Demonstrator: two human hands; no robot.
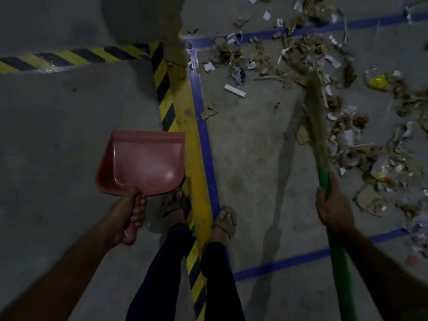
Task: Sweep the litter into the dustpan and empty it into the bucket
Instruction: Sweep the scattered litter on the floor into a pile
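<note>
My left hand (126, 216) grips the handle of a pink dustpan (143, 162), held above the grey floor at the lower left with nothing in its tray. My right hand (333, 206) grips the green handle of a grass broom (316, 117), whose straw head reaches up into the litter (308, 56). Torn cardboard, paper scraps and wrappers lie spread across the upper right, inside a blue-taped rectangle. No bucket is in view.
A yellow-and-black hazard stripe (185, 126) runs down the floor between my sandalled feet (224, 220), with blue tape (209, 158) beside it. Another hazard stripe (69, 57) crosses the upper left. A white block (234, 90) and a yellow wrapper (377, 81) lie among the litter.
</note>
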